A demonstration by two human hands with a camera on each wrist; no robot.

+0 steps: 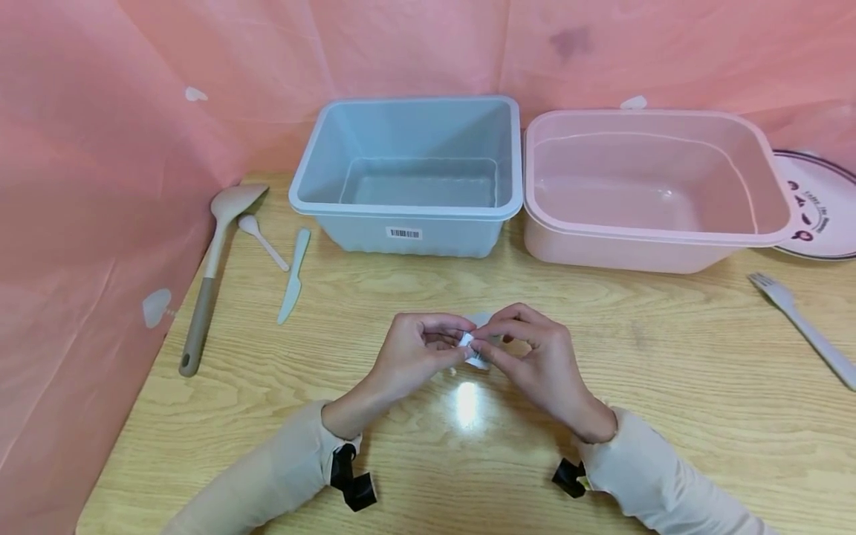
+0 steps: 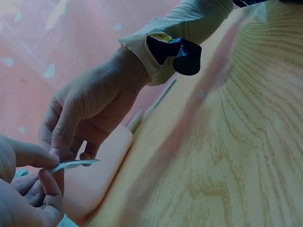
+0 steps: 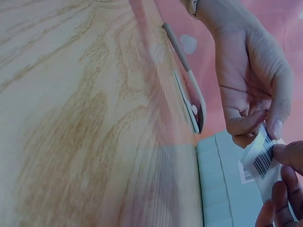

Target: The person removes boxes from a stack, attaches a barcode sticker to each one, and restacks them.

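Observation:
Both hands meet over the wooden table, holding a small white barcode label (image 3: 262, 161) between them. In the head view my left hand (image 1: 416, 353) pinches the label's left side between thumb and fingers. My right hand (image 1: 538, 353) pinches the other side, its fingertips close to the left ones. The left wrist view shows the label (image 2: 75, 163) nearly edge-on, with the right hand (image 2: 90, 109) beyond it. Black bars show on its face in the right wrist view. Fingers hide part of it.
Behind the hands stand a blue-grey basin (image 1: 408, 210) with a barcode sticker and a pink basin (image 1: 642, 236). A turner (image 1: 207, 297), a small spoon (image 1: 264, 241) and a pale knife (image 1: 294, 279) lie left. A fork (image 1: 805, 327) and a plate (image 1: 825, 215) are right.

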